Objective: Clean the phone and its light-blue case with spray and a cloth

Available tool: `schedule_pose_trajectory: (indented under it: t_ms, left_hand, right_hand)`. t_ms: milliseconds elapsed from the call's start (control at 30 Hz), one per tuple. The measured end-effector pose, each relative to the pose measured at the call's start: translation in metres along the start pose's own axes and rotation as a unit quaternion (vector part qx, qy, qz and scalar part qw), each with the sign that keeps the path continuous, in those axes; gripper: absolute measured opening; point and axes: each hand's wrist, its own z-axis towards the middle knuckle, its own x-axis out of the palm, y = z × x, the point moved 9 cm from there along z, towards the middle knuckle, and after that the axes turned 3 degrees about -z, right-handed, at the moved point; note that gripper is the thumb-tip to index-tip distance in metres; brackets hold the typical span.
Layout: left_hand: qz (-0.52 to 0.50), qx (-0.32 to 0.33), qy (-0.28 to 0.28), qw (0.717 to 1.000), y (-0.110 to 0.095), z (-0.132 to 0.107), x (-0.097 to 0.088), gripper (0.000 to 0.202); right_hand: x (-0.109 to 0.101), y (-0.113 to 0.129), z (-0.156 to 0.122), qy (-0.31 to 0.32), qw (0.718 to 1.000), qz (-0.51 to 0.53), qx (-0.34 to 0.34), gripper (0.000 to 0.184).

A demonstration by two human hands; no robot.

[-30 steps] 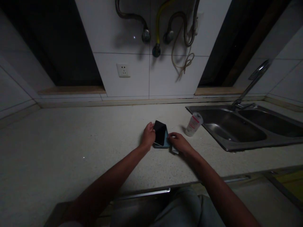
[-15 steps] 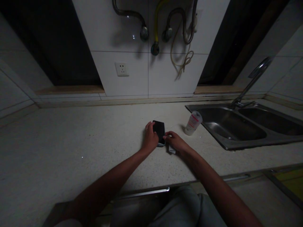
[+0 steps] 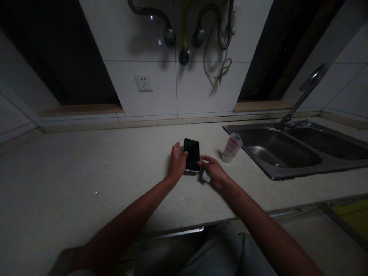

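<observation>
My left hand (image 3: 177, 161) is closed around the left side of a black-screened smartphone (image 3: 192, 154), its thumb lying over the edge of the screen. The phone is face up, its lower edge appearing slightly off the counter. At the phone's lower right edge, the thumb and forefinger of my right hand (image 3: 214, 170) are pinched together. A small white folded piece (image 3: 206, 176), perhaps paper, shows beneath that hand; whether its other fingers hold it I cannot tell. Right of the phone, a clear plastic cup (image 3: 231, 148) with pink-red print stands on the counter.
The pale speckled countertop (image 3: 129, 161) runs along a tiled wall. A steel double sink (image 3: 276, 176) with a tall faucet (image 3: 304, 92) is set in at the right. A socket (image 3: 143, 82) and hoses (image 3: 152, 11) are on the wall. A drawer handle (image 3: 178, 233) lies below the front edge.
My left hand has shifted its grip lower along the phone, with the thumb now on its left edge, uncovering more screen. The phone's tilt has changed slightly. The view has moved a little.
</observation>
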Motion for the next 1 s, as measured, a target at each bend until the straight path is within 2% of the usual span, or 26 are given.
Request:
schedule_pose_trajectory:
  t_ms: [67,167,267,333,400,467,533,600,667,733,800,900,933,1000]
  left_hand:
    - [-0.027,-0.043,0.005,0.999,0.005,0.007,-0.002,0.028]
    - [-0.065,-0.122,0.051,0.989,0.016,0.012,0.0,0.02]
    - [-0.072,-0.183,0.071,0.978,0.026,0.01,-0.003,0.018]
    - [-0.081,-0.199,0.084,0.973,0.029,0.009,-0.002,0.017]
    - [-0.096,-0.199,0.097,0.97,0.029,0.008,-0.001,0.017]
    - [-0.108,-0.201,0.107,0.968,0.031,0.007,0.001,0.019]
    - [-0.115,-0.209,0.107,0.965,0.035,0.007,0.001,0.021]
    - [-0.122,-0.217,0.104,0.963,0.038,0.006,0.001,0.022]
    - [-0.133,-0.216,0.1,0.962,0.039,0.007,0.001,0.021]
    - [-0.147,-0.207,0.099,0.962,0.038,0.007,0.001,0.022]
    - [-0.158,-0.2,0.098,0.962,0.037,0.007,0.002,0.024]
    - [-0.16,-0.201,0.09,0.962,0.038,0.008,0.001,0.024]
    - [-0.16,-0.201,0.081,0.963,0.038,0.009,-0.001,0.023]
    - [-0.164,-0.196,0.054,0.965,0.038,0.011,-0.005,0.02]
  right_hand:
    - [0.002,0.001,-0.001,0.011,1.0,0.007,-0.003,0.037]
    - [0.004,0.003,0.0,0.033,0.999,-0.033,-0.02,0.04]
    - [0.001,0.014,0.002,0.017,0.985,-0.141,-0.096,0.029]
    - [-0.006,0.029,-0.002,-0.035,0.955,-0.232,-0.18,0.025]
    - [-0.014,0.046,-0.01,-0.104,0.909,-0.318,-0.25,0.03]
    - [-0.021,0.057,-0.018,-0.165,0.858,-0.397,-0.281,0.032]
    - [-0.024,0.064,-0.024,-0.197,0.817,-0.457,-0.291,0.032]
    - [-0.024,0.069,-0.028,-0.208,0.792,-0.483,-0.31,0.03]
    - [-0.02,0.072,-0.033,-0.205,0.786,-0.47,-0.347,0.029]
    - [-0.014,0.072,-0.036,-0.185,0.798,-0.432,-0.377,0.028]
    - [-0.008,0.063,-0.032,-0.142,0.837,-0.38,-0.366,0.03]
    - [-0.003,0.037,-0.016,-0.066,0.924,-0.263,-0.27,0.043]
    - [-0.002,0.028,-0.011,-0.052,0.944,-0.225,-0.236,0.048]
    - [-0.003,0.016,-0.003,-0.041,0.967,-0.17,-0.184,0.058]
